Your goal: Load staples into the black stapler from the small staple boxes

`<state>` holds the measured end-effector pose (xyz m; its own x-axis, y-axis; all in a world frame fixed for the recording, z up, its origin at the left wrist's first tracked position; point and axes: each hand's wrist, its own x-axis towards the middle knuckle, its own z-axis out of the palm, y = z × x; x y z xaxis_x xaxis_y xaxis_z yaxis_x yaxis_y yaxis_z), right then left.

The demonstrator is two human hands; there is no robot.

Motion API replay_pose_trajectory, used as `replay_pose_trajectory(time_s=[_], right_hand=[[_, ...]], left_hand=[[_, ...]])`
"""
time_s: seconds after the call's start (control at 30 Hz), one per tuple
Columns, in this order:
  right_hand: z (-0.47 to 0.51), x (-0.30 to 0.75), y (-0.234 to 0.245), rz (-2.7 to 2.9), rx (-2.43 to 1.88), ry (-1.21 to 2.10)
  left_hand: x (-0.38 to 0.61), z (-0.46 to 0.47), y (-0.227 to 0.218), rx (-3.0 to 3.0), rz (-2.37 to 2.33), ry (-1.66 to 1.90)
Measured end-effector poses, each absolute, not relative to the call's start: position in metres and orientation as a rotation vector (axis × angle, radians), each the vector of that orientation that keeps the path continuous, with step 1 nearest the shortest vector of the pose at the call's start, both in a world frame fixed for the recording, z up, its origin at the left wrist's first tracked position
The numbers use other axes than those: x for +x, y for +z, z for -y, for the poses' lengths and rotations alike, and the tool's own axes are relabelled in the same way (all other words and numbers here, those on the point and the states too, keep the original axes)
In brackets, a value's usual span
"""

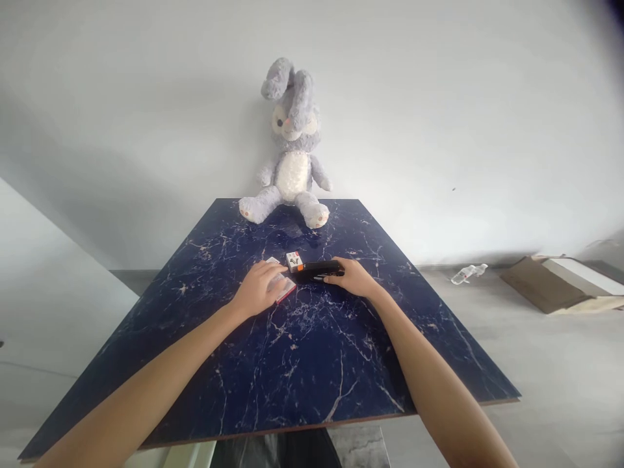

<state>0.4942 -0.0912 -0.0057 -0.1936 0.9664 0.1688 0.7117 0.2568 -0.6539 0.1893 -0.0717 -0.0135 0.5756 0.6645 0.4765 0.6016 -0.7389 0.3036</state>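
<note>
Black case: One black case (316, 268) with an orange patch at its left end lies near the middle of the tabletop, in the grip of the right hand (351, 275).
Right-hand fingers: Clamped around the case's right end, the thumb on the near side and the other fingers over the far side.
Small white box: One, a small white box (294, 260) with a dark picture on its face, sits at the case's orange end; whether the two touch cannot be told.
Flat box: One flat white-and-red box (288, 291) lies tilted on the table, partly covered by the left hand (258, 287).
Left-hand fingers: Laid over the flat box, thumb and forefinger apart, the forefinger pointing toward the case's orange end.
Table: One dark blue table (302, 370), veined in white like marble, bears the case and both boxes.
Plush rabbit: One gray plush rabbit (293, 172) sits at the table's far edge, legs spread, against the pale wall (414, 117).
Floor: One clear plastic bottle (468, 274) and one open cardboard box (541, 286) lie to the right, on the light floor (480, 351).
</note>
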Motion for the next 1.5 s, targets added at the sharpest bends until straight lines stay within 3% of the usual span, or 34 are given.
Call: replay_pose_trajectory(time_s=[0.13, 0.37, 0.53, 1.23, 1.4, 1.5], right_hand=[[0.093, 0.489, -0.007, 1.963, -1.512, 0.607], [0.094, 0.483, -0.006, 1.951, -1.505, 0.629], [0.094, 0.478, -0.010, 1.939, -1.479, 0.671], [0.102, 0.497, 0.009, 2.041, -1.572, 0.618], [0.105, 0.536, 0.018, 1.956, -1.719, 0.502], [0.105, 0.539, 0.021, 1.841, -1.665, 0.302]], left_hand=[[0.189, 0.062, -0.018, 2.636, -1.335, 0.881], [0.190, 0.069, -0.014, 2.754, -0.986, 0.754], [0.190, 0.074, -0.010, 2.698, -1.032, 0.895], [0.191, 0.065, -0.009, 2.787, -0.986, 0.877], [0.166, 0.072, -0.012, 2.687, -1.164, 0.944], [0.153, 0.081, -0.009, 2.649, -1.269, 0.788]])
